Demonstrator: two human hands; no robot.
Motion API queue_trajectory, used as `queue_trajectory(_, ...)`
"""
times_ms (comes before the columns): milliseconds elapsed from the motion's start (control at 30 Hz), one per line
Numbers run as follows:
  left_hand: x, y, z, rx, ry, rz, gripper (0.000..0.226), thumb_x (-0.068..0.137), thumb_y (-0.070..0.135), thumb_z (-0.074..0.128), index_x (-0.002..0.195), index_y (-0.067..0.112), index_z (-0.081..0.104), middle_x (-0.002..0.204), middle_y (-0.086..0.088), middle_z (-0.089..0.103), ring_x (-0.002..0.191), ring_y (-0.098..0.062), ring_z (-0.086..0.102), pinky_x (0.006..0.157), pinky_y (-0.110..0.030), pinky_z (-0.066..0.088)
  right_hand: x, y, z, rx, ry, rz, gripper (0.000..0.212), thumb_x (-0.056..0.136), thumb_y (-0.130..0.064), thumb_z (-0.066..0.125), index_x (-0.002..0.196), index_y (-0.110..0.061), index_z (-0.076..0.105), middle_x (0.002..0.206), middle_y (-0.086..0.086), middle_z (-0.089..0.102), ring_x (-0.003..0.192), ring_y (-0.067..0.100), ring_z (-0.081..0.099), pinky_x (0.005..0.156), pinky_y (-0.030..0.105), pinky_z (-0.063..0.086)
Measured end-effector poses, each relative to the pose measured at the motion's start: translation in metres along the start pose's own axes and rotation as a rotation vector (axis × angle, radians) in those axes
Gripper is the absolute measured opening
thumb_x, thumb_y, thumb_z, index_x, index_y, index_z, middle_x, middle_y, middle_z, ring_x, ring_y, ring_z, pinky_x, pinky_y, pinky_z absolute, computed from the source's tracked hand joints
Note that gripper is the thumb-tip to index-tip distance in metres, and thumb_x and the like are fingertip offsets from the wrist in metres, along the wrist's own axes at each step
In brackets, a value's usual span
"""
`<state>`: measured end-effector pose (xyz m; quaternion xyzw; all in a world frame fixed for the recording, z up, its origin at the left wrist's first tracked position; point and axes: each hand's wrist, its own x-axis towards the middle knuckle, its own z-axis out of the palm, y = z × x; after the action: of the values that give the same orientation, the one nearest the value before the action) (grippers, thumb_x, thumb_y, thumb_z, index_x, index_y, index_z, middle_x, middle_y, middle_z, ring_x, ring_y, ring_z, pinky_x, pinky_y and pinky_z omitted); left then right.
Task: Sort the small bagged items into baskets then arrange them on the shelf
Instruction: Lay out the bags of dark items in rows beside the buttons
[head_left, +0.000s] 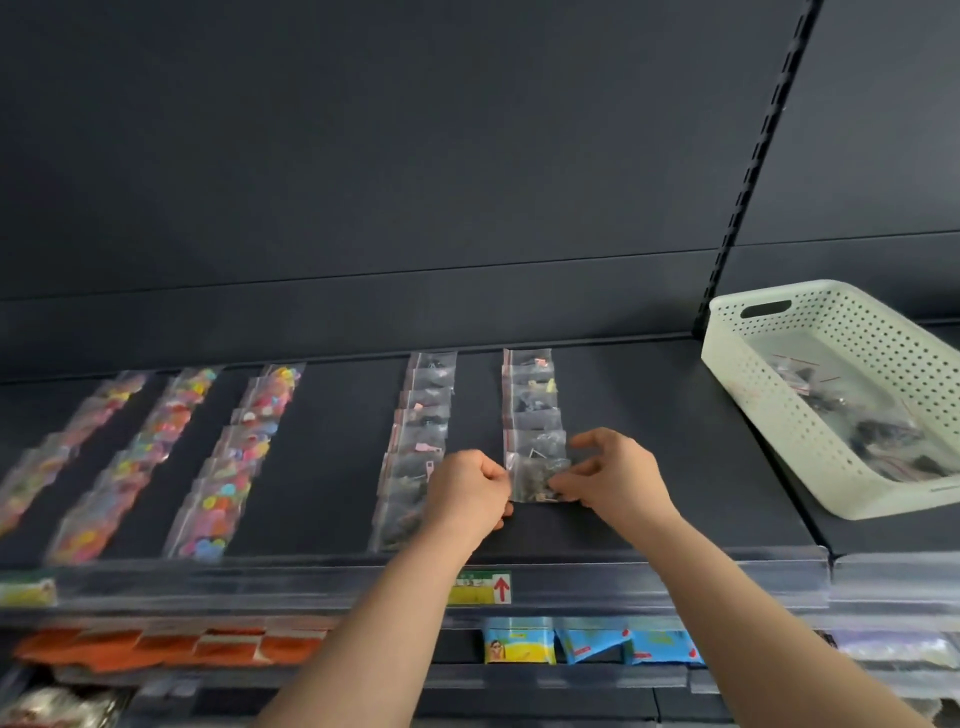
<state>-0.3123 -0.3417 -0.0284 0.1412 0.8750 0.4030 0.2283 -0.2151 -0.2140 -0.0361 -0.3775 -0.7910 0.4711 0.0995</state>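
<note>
Left grip (467, 488) and right grip (618, 478) are pinching a bag (537, 480) left of the basket (769, 415), extending the fifth row (530, 405). Other bags (883, 434) are waiting inside.

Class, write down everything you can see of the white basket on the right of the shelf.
The basket is off-white plastic, rectangular, with a rolled rim and walls pierced by rows of round holes. An oval handle slot opens in its end wall. It rests on the dark shelf, its right part cut off by the frame. Inside lie small bags of dark pieces with red strips.
</note>
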Motion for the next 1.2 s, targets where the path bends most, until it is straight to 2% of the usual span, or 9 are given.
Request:
queue_trajectory(167,0.008,-0.001,0.0,0.139,-0.033,0.047,0.022,0.092,0.008,0.056,0.073,0.016,0.066,0.069,-0.003,0.072,0.061,-0.016,0.072,0.062,-0.037,0.063,0.002,-0.001,0.006,-0.114,0.067,-0.016,0.043,0.073,-0.027,0.081,0.11,-0.023,0.059,0.077,-0.009,0.068,0.072,0.003,0.06,0.057,0.016,0.044)
queue_trajectory(300,0.016,-0.002,-0.001,0.179,-0.03,0.072,0.011,0.088,0.012,0.06,0.077,0.013,0.059,0.076,-0.008,0.072,0.064,-0.022,0.072,0.062,-0.042,0.062,0.0,-0.004,0.006,-0.188,0.109,-0.034,0.037,0.075,-0.031,0.079,0.107,-0.022,0.062,0.078,-0.01,0.063,0.07,0.003,0.057,0.055,0.011,0.037)
queue_trajectory(400,0.021,0.006,0.0,0.17,0.003,0.142,0.012,0.089,0.024,0.063,0.091,0.022,0.051,0.088,-0.001,0.068,0.075,-0.024,0.07,0.07,-0.042,0.06,0.0,-0.008,-0.009,-0.26,0.211,-0.101,0.026,0.081,-0.034,0.073,0.103,-0.023,0.065,0.079,-0.011,0.061,0.078,0.011,0.06,0.063,0.02,0.044)
queue_trajectory(467,0.023,0.019,0.007,0.126,-0.01,0.189,0.012,0.088,0.026,0.063,0.09,0.024,0.052,0.091,0.002,0.067,0.077,-0.024,0.069,0.072,-0.042,0.06,0.0,-0.01,-0.028,-0.343,0.303,-0.141,0.017,0.086,-0.031,0.067,0.102,-0.026,0.066,0.083,-0.012,0.063,0.086,0.015,0.062,0.07,0.027,0.046)
queue_trajectory(567,0.019,0.043,0.028,0.011,-0.088,0.212,0.014,0.086,0.027,0.066,0.084,0.027,0.053,0.092,0.001,0.067,0.081,-0.025,0.068,0.074,-0.044,0.06,0.001,-0.004,-0.067,-0.435,0.441,-0.212,0.014,0.088,-0.025,0.061,0.1,-0.027,0.067,0.094,-0.008,0.069,0.09,0.019,0.063,0.072,0.031,0.049)
queue_trajectory(700,0.004,0.074,0.074,-0.037,-0.216,0.249,0.012,0.085,0.022,0.066,0.083,0.027,0.054,0.087,0.003,0.063,0.089,-0.027,0.069,0.083,-0.047,0.058,0.001,0.019,-0.129,-0.525,0.54,-0.186,0.016,0.089,-0.024,0.056,0.099,-0.029,0.067,0.097,-0.006,0.068,0.087,0.022,0.063,0.069,0.033,0.05)
queue_trajectory(933,-0.02,0.132,0.151,-0.023,-0.355,0.326,0.016,0.089,0.025,0.064,0.103,0.026,0.058,0.094,0.007,0.066,0.09,-0.018,0.068,0.087,-0.044,0.057,0.004,0.076,-0.212,-0.658,0.54,-0.06,0.024,0.095,-0.019,0.049,0.104,-0.032,0.068,0.106,-0.005,0.066,0.092,0.023,0.061,0.068,0.032,0.048)
queue_trajectory(1100,-0.027,0.158,0.185,-0.062,-0.293,0.325,0.044,0.089,0.043,0.062,0.127,0.024,0.05,0.099,0.011,0.067,0.096,-0.015,0.066,0.088,-0.045,0.056,0.017,0.104,-0.251,-0.773,0.442,0.084,0.038,0.089,-0.008,0.051,0.107,-0.04,0.063,0.109,-0.013,0.063,0.093,0.016,0.06,0.067,0.031,0.053)
queue_trajectory(1200,-0.027,0.165,0.192,-0.021,-0.25,0.319,0.048,0.088,0.046,0.061,0.129,0.026,0.048,0.099,0.013,0.066,0.096,-0.013,0.064,0.089,-0.043,0.054,0.026,0.105,-0.261,-0.778,0.305,0.119,0.037,0.087,-0.011,0.052,0.094,-0.045,0.065,0.1,-0.014,0.062,0.086,0.015,0.061,0.066,0.03,0.053)
